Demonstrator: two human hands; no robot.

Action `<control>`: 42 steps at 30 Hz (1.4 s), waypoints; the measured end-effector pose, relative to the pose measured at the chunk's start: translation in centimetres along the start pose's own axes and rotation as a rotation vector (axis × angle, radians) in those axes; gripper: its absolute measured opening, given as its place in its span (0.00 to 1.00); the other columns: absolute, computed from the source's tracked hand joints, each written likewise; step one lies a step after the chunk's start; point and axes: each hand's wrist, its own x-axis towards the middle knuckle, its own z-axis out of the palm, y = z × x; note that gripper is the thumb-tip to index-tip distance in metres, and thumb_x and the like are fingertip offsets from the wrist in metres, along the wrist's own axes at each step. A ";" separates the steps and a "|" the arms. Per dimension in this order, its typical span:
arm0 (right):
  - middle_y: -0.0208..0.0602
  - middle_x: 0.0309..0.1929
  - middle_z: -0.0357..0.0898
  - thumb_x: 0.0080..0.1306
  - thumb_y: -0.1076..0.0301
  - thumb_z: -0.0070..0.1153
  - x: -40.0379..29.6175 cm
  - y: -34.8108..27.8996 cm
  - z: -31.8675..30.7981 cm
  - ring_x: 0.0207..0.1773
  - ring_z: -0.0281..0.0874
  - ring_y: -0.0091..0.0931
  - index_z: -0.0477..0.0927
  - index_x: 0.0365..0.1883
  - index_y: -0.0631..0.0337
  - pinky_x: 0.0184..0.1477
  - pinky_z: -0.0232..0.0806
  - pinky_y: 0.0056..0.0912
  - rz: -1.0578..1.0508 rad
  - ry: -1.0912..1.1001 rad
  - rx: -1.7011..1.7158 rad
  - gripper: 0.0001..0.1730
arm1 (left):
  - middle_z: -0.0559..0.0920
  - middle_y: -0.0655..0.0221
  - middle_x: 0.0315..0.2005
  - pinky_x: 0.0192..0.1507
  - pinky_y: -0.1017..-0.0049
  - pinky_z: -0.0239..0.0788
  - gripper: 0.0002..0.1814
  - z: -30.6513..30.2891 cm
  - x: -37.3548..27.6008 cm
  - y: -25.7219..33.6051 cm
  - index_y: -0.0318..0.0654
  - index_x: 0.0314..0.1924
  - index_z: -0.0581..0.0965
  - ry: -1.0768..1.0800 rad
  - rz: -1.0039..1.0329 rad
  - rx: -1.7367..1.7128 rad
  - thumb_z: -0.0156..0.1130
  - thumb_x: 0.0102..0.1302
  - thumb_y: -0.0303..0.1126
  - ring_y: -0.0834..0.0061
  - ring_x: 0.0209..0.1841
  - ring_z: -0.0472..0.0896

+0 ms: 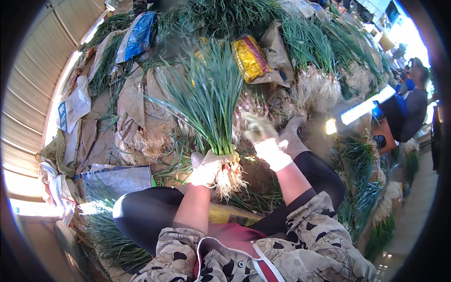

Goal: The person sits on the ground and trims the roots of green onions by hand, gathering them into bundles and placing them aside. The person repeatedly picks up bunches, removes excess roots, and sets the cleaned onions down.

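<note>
My left hand (208, 165), in a pale work glove, grips a bunch of green onions (220, 105) just above the roots. The long green leaves fan upward and away from me, while the reddish-white bulbs and stringy roots (229, 176) hang below the fist. To the right of the bunch and apart from it is my right hand (260, 128), also gloved and blurred by motion. Its fingers look spread, and I see nothing held in them. Just beyond that hand lie more onions with pinkish bulbs (252, 105).
Heaps of green onions (306, 46) lie ahead, partly under woven sacks (132, 105) and a yellow sack (250, 58). Another onion pile (109, 225) is beside my left knee. Loose leaves (246, 202) litter the ground between my legs. A person (408, 102) sits at the right.
</note>
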 end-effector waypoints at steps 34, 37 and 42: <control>0.30 0.35 0.78 0.69 0.58 0.52 -2.9 -3.8 8.7 0.38 0.76 0.21 0.74 0.41 0.55 0.41 0.71 0.24 0.304 0.120 1.010 0.11 | 0.83 0.71 0.31 0.30 0.74 0.71 0.12 -3.5 1.1 -1.0 0.38 0.40 0.80 0.037 0.094 1.036 0.55 0.62 0.36 0.78 0.29 0.80; 0.23 0.26 0.72 0.70 0.55 0.50 -2.0 -3.5 8.1 0.27 0.70 0.17 0.73 0.38 0.54 0.28 0.67 0.22 0.415 0.082 1.177 0.12 | 0.82 0.66 0.31 0.27 0.74 0.71 0.12 -3.3 0.0 -0.5 0.33 0.40 0.79 0.011 0.091 0.629 0.59 0.60 0.32 0.75 0.26 0.80; 0.20 0.15 0.64 0.72 0.57 0.44 4.5 5.2 4.3 0.13 0.60 0.15 0.73 0.30 0.54 0.12 0.57 0.19 0.344 0.428 1.494 0.14 | 0.79 0.67 0.19 0.16 0.78 0.65 0.15 -1.7 -0.9 -0.7 0.31 0.38 0.77 0.072 0.017 0.069 0.69 0.53 0.30 0.77 0.17 0.76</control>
